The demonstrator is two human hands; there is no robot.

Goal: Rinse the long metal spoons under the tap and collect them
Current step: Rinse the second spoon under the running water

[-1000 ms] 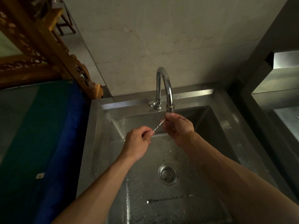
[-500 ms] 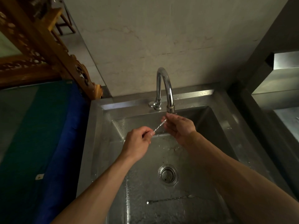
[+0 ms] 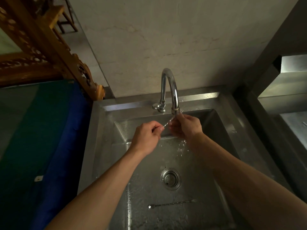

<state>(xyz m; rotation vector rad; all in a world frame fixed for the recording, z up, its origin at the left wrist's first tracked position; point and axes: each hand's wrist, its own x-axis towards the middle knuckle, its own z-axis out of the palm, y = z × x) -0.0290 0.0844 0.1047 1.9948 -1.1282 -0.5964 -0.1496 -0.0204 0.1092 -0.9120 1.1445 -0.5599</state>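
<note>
Nearest, at 6 o'clock on the wet sink (image 3: 106, 146) floor: a long spoon (image 3: 172, 204), lying flat and crosswise, just below the drain (image 3: 170, 179). Farther in, at centre: left hand (image 3: 147, 138) curled shut, pinching one end of a second spoon (image 3: 167, 123) between thumb and fingertips. At 1 o'clock from it: right hand (image 3: 186, 126), fingers bent and closed round the other end, directly beneath the tap (image 3: 171, 90) spout. Spoon tilted up from left to right, spanning the short gap between the hands. Water splashing onto the basin below the right wrist. At 9 o'clock: blue-edged green surface (image 3: 38, 130) beside the sink. At 12 o'clock, beyond: pale wall (image 3: 166, 39).
</note>
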